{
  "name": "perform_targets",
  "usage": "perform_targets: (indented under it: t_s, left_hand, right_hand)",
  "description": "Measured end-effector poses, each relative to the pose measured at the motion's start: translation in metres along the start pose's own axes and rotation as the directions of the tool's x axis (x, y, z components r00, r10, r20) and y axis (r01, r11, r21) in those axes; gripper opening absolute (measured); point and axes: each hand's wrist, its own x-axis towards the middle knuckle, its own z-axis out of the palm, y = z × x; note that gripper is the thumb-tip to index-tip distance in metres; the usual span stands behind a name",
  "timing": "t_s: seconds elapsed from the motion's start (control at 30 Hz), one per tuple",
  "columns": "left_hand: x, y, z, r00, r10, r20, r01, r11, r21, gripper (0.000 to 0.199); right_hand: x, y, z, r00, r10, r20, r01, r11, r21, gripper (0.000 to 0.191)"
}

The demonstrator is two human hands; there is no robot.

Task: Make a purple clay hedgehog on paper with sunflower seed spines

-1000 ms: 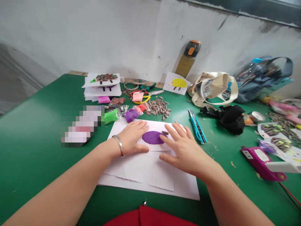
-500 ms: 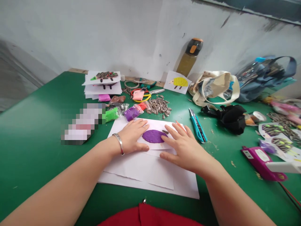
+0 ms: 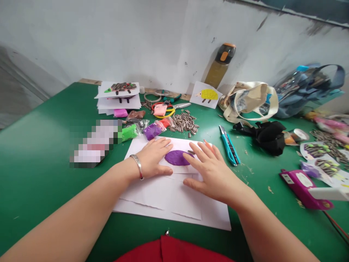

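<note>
Through the head camera I am seeing my left hand (image 3: pixel 155 158) resting palm down with its fingers spread wide on the white paper (image 3: pixel 152 191), and my right hand (image 3: pixel 212 169) spreading just as openly across from it. Between them the purple oval (image 3: pixel 176 158) is lying flat on a small white sheet, my right index fingertip reaching its right edge, and a single seed (image 3: pixel 191 152) is sitting by its upper right rim. Beyond the paper, clear packets are lying on the green desk (image 3: pixel 49 145): one is holding a bright green lump (image 3: pixel 129 133), another a purple lump (image 3: pixel 152 130), another a red lump (image 3: pixel 165 123). Loose seeds (image 3: pixel 184 122) are heaping up beside them. The bottle (image 3: pixel 217 71) is standing near the wall, its body showing brownish; I cannot tell whether that is liquid or tint. The cream bag (image 3: pixel 245 98) is gaping open around crumpled clear plastic, while the blue bag (image 3: pixel 294 103) is carrying a clear blue-capped bottle (image 3: pixel 293 80). The blue cutter (image 3: pixel 229 145) is lying to the right of the paper.
</note>
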Motion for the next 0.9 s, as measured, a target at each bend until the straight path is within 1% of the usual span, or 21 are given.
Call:
perform_targets:
  t_s: [0.13,0.27,0.33,0.47,0.63,0.73,0.9]
  left_hand:
    - [0.000,0.000,0.000,1.000,0.008,-0.003,-0.008,1.000,-0.008,0.083]
    - [0.000,0.002,-0.002,1.000,-0.007,0.011,0.007,1.000,-0.020,0.085]
    - [0.000,0.002,-0.002,1.000,-0.015,0.012,0.015,1.000,-0.019,0.085]
    - [0.000,0.002,-0.001,1.000,0.010,-0.009,-0.010,1.000,-0.011,0.082]
    - [-0.001,0.001,0.000,1.000,-0.006,-0.003,0.006,1.000,-0.016,0.083]
    - [0.000,0.002,-0.002,1.000,-0.013,0.003,0.013,1.000,-0.012,0.083]
    - [-0.001,0.002,-0.002,1.000,-0.002,-0.011,0.002,1.000,-0.017,0.080]
  right_hand:
    - [0.001,-0.003,0.001,0.999,-0.041,0.028,0.042,0.999,-0.018,0.059]
    - [0.003,-0.007,0.003,1.000,-0.024,0.015,0.024,1.000,-0.001,0.065]
    - [0.005,-0.009,0.005,0.999,-0.029,0.027,0.029,1.000,0.010,0.069]
    - [0.007,-0.011,0.009,0.997,-0.042,0.061,0.041,0.999,0.014,0.067]
    - [0.009,-0.012,0.013,0.998,-0.026,0.052,0.024,0.999,0.028,0.076]
    - [0.010,-0.012,0.015,0.997,-0.041,0.067,0.039,0.999,0.036,0.073]
    - [0.011,-0.014,0.016,0.998,-0.036,0.049,0.034,0.998,0.056,0.074]
